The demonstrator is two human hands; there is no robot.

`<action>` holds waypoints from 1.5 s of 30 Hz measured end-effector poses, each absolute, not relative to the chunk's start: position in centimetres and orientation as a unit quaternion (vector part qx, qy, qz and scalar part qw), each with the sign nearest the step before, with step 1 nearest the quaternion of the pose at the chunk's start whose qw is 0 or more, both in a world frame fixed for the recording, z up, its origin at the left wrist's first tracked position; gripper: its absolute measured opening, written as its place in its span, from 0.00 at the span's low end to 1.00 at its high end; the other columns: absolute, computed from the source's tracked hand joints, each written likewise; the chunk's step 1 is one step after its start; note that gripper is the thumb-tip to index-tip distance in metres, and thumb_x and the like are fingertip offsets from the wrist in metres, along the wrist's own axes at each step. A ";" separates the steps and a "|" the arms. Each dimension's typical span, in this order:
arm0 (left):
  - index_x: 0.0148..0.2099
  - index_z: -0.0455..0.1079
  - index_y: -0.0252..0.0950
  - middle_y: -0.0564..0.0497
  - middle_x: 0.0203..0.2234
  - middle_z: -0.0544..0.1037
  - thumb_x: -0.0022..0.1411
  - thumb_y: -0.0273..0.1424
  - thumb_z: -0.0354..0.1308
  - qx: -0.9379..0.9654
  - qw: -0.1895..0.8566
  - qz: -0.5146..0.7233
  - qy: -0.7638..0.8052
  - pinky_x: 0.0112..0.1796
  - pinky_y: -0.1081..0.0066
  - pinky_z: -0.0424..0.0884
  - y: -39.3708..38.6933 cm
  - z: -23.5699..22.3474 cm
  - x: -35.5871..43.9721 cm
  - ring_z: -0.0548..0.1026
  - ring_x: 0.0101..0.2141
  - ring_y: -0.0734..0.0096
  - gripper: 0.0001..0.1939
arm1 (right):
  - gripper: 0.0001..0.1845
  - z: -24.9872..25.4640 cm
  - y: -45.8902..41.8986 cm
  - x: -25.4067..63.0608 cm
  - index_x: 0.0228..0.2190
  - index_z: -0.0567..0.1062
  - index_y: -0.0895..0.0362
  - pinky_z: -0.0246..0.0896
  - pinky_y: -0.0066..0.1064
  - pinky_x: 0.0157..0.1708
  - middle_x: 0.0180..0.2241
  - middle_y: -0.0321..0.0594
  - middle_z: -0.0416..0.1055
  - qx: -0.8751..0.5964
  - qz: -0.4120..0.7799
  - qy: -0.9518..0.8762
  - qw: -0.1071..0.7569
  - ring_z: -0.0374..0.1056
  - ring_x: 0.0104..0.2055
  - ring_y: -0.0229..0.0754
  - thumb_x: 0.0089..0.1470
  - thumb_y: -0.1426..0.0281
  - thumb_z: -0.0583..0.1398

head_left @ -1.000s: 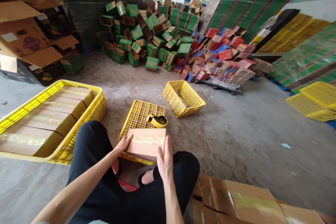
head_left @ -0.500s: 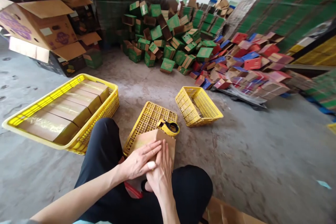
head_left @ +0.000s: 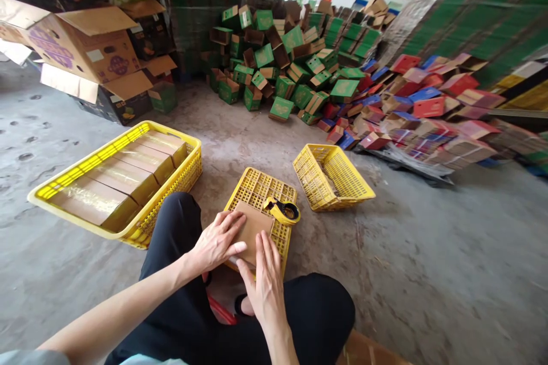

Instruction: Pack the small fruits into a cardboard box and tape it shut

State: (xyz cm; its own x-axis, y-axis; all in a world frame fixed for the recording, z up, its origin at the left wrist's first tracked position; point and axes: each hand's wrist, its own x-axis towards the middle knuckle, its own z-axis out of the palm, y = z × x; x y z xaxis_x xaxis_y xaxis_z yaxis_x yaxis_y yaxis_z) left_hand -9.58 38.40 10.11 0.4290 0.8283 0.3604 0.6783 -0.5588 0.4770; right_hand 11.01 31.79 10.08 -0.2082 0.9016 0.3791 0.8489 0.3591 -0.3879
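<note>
A small brown cardboard box [head_left: 253, 229] rests on a yellow plastic crate [head_left: 248, 182] whose gridded surface faces up, between my knees. My left hand [head_left: 220, 242] lies along the box's left side with fingers stretched out and its thumb pointing right. On the right edge, my right hand [head_left: 264, 271] lies with straight fingers and the thumb spread apart. Both hands touch the box from opposite sides; the lower part of it is hidden by them. A yellow and black tape dispenser [head_left: 282, 211] lies on the crate just beyond the box.
To the left stands a yellow basket [head_left: 120, 228] with several taped cardboard boxes [head_left: 128, 174]. A smaller yellow basket [head_left: 342, 191] sits ahead on the right. Heaps of green boxes [head_left: 280, 108] and red and blue boxes [head_left: 428, 107] lie behind. Large cartons [head_left: 98, 48] are stacked at the back left.
My hands have moved apart from their overlapping position to opposite sides of the box. The box has been turned, with a plain face now up. The view has shifted slightly left.
</note>
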 end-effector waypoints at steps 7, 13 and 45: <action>0.74 0.61 0.44 0.40 0.68 0.65 0.74 0.56 0.44 0.844 0.141 0.265 0.443 0.65 0.47 0.63 39.2 9.7 -9.6 0.61 0.67 0.46 0.36 | 0.33 10.5 34.6 11.6 0.71 0.62 0.51 0.64 0.55 0.63 0.68 0.49 0.64 -0.575 0.072 -0.767 0.275 0.63 0.64 0.58 0.71 0.53 0.54; 0.75 0.58 0.49 0.42 0.76 0.50 0.71 0.59 0.47 0.882 0.165 0.206 0.389 0.70 0.43 0.51 39.4 10.4 -10.7 0.50 0.74 0.43 0.38 | 0.28 8.9 35.1 13.0 0.72 0.59 0.48 0.60 0.54 0.66 0.71 0.44 0.61 -0.539 0.078 -0.784 0.299 0.57 0.70 0.54 0.75 0.63 0.46; 0.70 0.68 0.48 0.46 0.68 0.69 0.75 0.52 0.51 0.885 0.267 0.240 0.298 0.71 0.42 0.40 41.0 10.1 -11.6 0.59 0.71 0.50 0.28 | 0.31 6.5 33.7 10.4 0.74 0.51 0.50 0.55 0.47 0.71 0.72 0.41 0.58 -0.605 0.227 -0.634 0.425 0.54 0.74 0.46 0.75 0.57 0.41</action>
